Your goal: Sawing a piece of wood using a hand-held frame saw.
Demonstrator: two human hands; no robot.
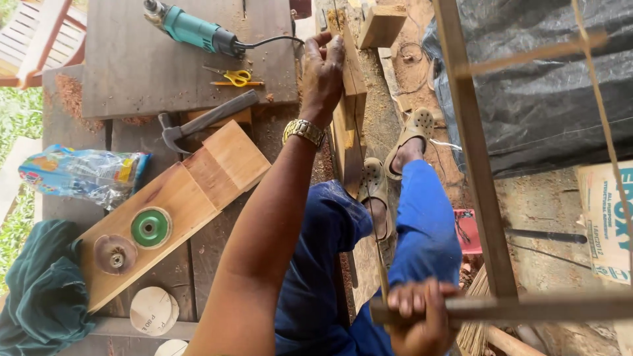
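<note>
1. From the head camera, a worn, dark plank workbench (142,66) fills the left side, dusted with sawdust; bare sandy ground and a grey tarpaulin (541,79) lie to the right.
2. On the bench sit a teal power drill (194,29), yellow-handled scissors (234,77), a claw hammer (208,118) and a pale wooden board (188,198).
3. The board carries a green sanding disc (151,228) and a brownish disc (115,254); a round paper-backed disc (153,310) lies just below it.
4. A crumpled plastic bag (82,175) rests near the bench's left edge, its contents too crushed to tell; a dark green cloth (43,293) is heaped beside it.
5. The left hand (322,76), a gold watch on its wrist, is stretched forward with its fingers curled around the top of an upright wooden plank (349,99) standing at the bench's right edge.
6. The right hand (419,316) is closed in a fist around a thin wooden stick (514,306) running off to the right.
7. Blue-trousered legs and beige clogs (376,188) crowd the narrow gap between the bench and a slanted timber frame (478,171).
</note>
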